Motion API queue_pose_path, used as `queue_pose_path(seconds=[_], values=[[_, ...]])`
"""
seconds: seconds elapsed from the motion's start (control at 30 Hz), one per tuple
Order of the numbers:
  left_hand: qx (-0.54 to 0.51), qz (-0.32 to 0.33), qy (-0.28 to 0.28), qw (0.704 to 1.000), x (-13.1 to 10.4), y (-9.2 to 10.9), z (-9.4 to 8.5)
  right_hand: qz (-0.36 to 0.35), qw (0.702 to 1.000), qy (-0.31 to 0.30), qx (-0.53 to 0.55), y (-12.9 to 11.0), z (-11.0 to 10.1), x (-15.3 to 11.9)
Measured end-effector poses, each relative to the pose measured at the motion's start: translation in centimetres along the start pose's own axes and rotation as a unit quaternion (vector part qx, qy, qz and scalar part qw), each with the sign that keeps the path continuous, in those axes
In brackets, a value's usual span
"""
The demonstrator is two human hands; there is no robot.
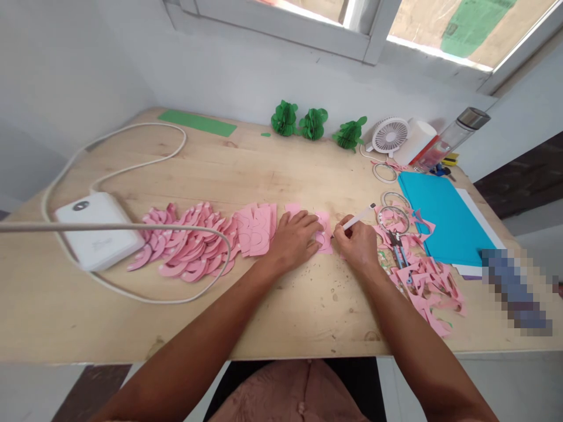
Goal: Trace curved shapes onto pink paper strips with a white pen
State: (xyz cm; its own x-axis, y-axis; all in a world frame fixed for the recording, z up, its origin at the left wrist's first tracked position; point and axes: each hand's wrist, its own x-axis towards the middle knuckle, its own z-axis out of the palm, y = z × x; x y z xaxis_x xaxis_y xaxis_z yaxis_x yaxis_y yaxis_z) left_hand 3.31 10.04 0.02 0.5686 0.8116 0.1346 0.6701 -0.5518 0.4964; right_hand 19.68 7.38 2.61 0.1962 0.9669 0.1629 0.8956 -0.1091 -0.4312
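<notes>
My left hand (pixel 297 239) lies flat with its fingers stretched over a piece of pink paper (pixel 326 221), pressing it to the table. In my right hand (pixel 358 243) is a slim white pen (pixel 359 217), its lower end at the right edge of that paper. Curved outlines show on the paper beside my left fingers. Left of my left hand sits a stack of pink sheets (pixel 255 230) with drawn outlines. Farther left spreads a heap of cut pink paper pieces (pixel 197 240). Pink paper scraps (pixel 433 284) and pliers (pixel 399 249) lie to the right of my right hand.
A white power bank (pixel 99 231) with a looping cable stands at the left. Three green paper pompoms (pixel 313 124), a small fan (pixel 390 136) and a glass bottle (pixel 453 138) line the back. Blue sheets (pixel 446 217) lie right, near tape rings (pixel 393 220).
</notes>
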Motion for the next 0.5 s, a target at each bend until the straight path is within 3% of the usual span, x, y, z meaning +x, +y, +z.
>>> queue_pose_path(seconds=[0.5], values=[[-0.001,-0.004,0.003,1.0,0.02,0.08,0.0,0.0,1.0,0.003,-0.001,0.09,0.12,0.03]])
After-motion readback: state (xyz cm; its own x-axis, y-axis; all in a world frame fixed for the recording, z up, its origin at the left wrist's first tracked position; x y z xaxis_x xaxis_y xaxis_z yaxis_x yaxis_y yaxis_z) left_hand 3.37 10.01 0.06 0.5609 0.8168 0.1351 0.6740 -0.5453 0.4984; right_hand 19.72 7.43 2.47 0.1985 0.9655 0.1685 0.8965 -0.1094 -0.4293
